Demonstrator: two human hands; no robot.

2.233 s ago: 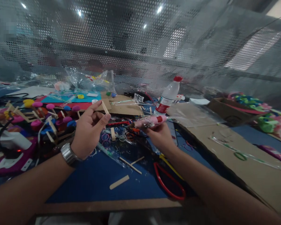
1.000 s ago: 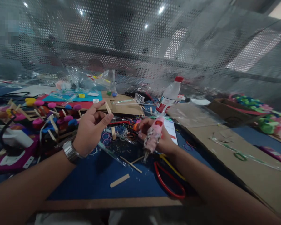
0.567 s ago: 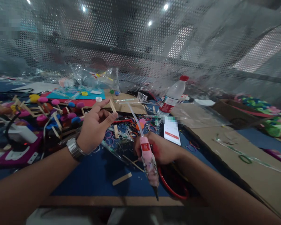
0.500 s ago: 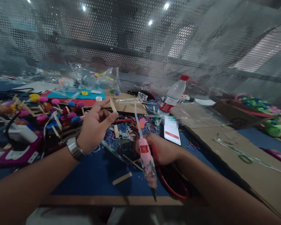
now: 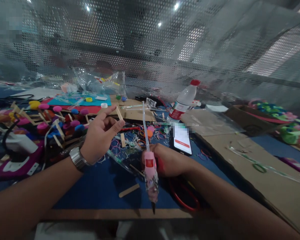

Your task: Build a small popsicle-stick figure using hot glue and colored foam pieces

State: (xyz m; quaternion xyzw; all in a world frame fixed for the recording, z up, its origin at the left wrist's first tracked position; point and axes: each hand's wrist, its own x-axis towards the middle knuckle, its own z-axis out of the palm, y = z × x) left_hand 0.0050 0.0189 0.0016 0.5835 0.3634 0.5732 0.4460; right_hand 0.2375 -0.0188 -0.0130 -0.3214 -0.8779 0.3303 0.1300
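Between the thumb and forefinger of my left hand (image 5: pixel 100 133) is a small piece of wooden craft sticks (image 5: pixel 119 113), held up above the clutter. My right hand (image 5: pixel 168 160) is closed around a pink hot glue gun (image 5: pixel 150 166). Its dark nozzle points down toward the near table edge, and a clear glue stick (image 5: pixel 145 126) rises from its back end. Under the hands, a single craft stick (image 5: pixel 129 190) lies on the blue table top, left of the nozzle. A short bundle of craft sticks (image 5: pixel 123 140) sits among loose rubber bands.
Red-handled scissors (image 5: pixel 183 196) lie beneath my right forearm. A phone (image 5: pixel 182 139) and a water bottle (image 5: pixel 183 102) are beyond it. To the left are a purple power strip (image 5: pixel 20 166) and a heap of colourful pom-poms and sticks (image 5: pixel 52 121). Cardboard (image 5: pixel 242 166) covers the right.
The glue gun has swung slightly left and is more upright, its nozzle shifting left. My left hand keeps its pinch on the sticks, and the view has shifted a little.
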